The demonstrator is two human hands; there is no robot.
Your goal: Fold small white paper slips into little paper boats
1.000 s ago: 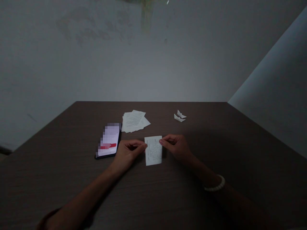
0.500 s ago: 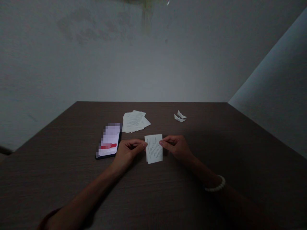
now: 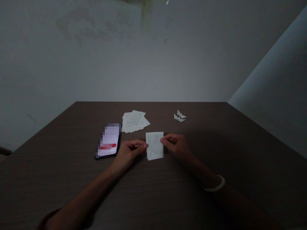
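A small printed sheet of paper is held upright-facing between my two hands, its layers slightly offset along the left and lower edges, as if folded or doubled. My left hand pinches its left edge between thumb and fingers. On the opposite side, my right hand grips the right edge near the top, thumb on the printed face. Whether the paper's lower edge touches the table cannot be made out.
Left of my left hand lies a phone with its screen lit. Behind it is a loose pile of printed papers. Two small folded paper boats sit farther back on the right of the dark wooden table. A wall stands behind.
The paper has shifted slightly up and to the right and sits a bit straighter. Both hands keep their pinch on it; phone, pile and paper boats stay put.
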